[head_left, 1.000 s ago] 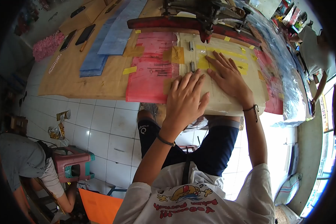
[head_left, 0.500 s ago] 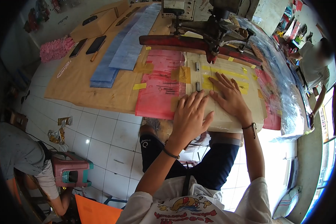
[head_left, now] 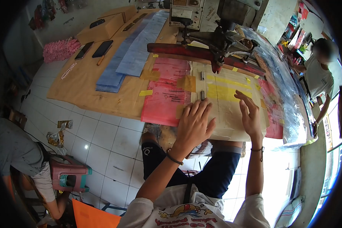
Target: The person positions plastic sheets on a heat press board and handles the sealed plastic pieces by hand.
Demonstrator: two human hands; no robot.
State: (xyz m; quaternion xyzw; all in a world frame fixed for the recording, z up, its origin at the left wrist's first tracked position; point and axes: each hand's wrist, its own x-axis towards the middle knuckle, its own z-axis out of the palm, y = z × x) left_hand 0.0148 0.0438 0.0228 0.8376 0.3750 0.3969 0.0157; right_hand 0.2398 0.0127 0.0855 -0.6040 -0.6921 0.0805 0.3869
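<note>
On the worktable in front of me lies a cream-coloured board point(head_left: 226, 116) with yellow tape strips point(head_left: 231, 89) across it. My left hand point(head_left: 195, 123) rests flat on the board's near left part, fingers stretched out and thumb apart. Just past its fingertips is a small dark metal piece point(head_left: 202, 94), with a similar metal piece point(head_left: 202, 76) farther back. My right hand point(head_left: 250, 116) is over the board's right side, turned partly on edge, fingers extended and holding nothing. Left of the board lies a red sheet point(head_left: 161, 108) with dark marks, joined by brown tape point(head_left: 186, 83).
A machine with a red crossbar point(head_left: 178, 50) stands over the board's far edge. Blue plastic sheets point(head_left: 135, 62), two phones and a cardboard box point(head_left: 98, 30) are on the left. Clear plastic sheeting point(head_left: 288, 95) lies at right. One person sits at lower left; another stands at right.
My right hand has lifted and shifted right and nearer me, its fingers drawn closer together, uncovering more yellow tape. My left hand stays on the board. The view has shifted slightly.
</note>
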